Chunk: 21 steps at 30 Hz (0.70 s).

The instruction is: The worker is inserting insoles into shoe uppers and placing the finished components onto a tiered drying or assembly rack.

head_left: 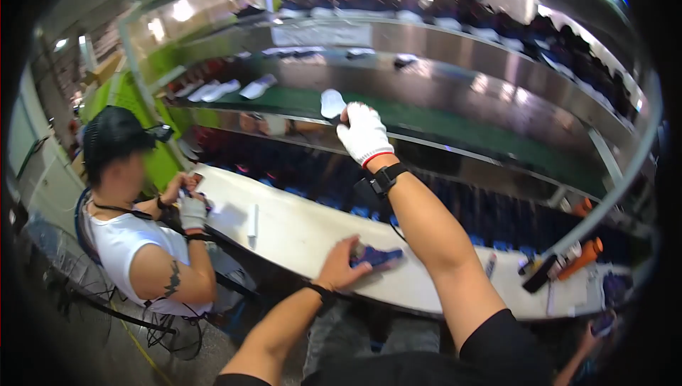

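Just above the centre of the frame the right hand (364, 132), in a white glove with a red cuff band, is stretched up to the green belt (455, 121) of the conveyor, its fingers pinched closed on the lower edge of a white insole (332, 102) that lies on the belt just left of the glove. A black wrist strap (384, 179) sits below the glove on the bare forearm. Lower, a little left of centre, the bare left hand (344, 265) lies on the white worktable (291, 233), fingers spread flat over the left end of a dark blue shoe piece (378, 256); it presses on the piece rather than closing around it, though the blur makes the contact hard to judge. More white insoles (234, 89) lie on the belt toward the upper left of the frame, and rows of dark shoes (455, 9) line the shelf across the top. At the left edge a seated co-worker (142, 244) in a white sleeveless shirt and dark cap bends over the table's far end, one gloved hand (192, 210) raised to a small item. Orange-handled tools (587, 252) and a black tool lie on the table at the lower right.
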Each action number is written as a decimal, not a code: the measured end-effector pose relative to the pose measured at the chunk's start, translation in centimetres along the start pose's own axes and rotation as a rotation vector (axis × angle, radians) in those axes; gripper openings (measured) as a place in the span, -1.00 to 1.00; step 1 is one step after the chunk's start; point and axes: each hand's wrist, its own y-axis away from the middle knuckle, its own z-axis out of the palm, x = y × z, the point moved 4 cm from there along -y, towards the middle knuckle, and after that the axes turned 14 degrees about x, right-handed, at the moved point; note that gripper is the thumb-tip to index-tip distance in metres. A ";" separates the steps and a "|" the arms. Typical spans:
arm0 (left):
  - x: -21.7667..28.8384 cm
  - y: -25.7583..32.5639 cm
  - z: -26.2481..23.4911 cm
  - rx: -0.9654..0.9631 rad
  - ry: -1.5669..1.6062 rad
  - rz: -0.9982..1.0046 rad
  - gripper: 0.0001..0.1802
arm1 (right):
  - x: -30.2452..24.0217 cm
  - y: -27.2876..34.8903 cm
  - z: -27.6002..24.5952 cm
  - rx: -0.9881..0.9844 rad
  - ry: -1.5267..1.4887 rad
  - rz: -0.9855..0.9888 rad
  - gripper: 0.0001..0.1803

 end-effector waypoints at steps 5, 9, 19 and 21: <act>7.2 -1.8 3.5 -0.242 -0.259 0.574 -0.14 | 1.3 9.7 -17.2 0.309 -0.096 -0.144 -0.68; 6.1 -4.0 8.8 -0.429 -0.664 0.535 -0.43 | -1.4 18.9 -27.2 0.195 -0.043 -0.285 -0.53; 15.4 3.2 5.6 -0.078 0.404 0.542 -0.44 | 5.3 39.8 -31.0 0.277 -0.348 0.883 -0.64; 14.9 5.0 4.5 -0.085 0.284 0.559 -0.31 | 3.8 38.7 -31.2 0.397 -0.468 0.974 -0.68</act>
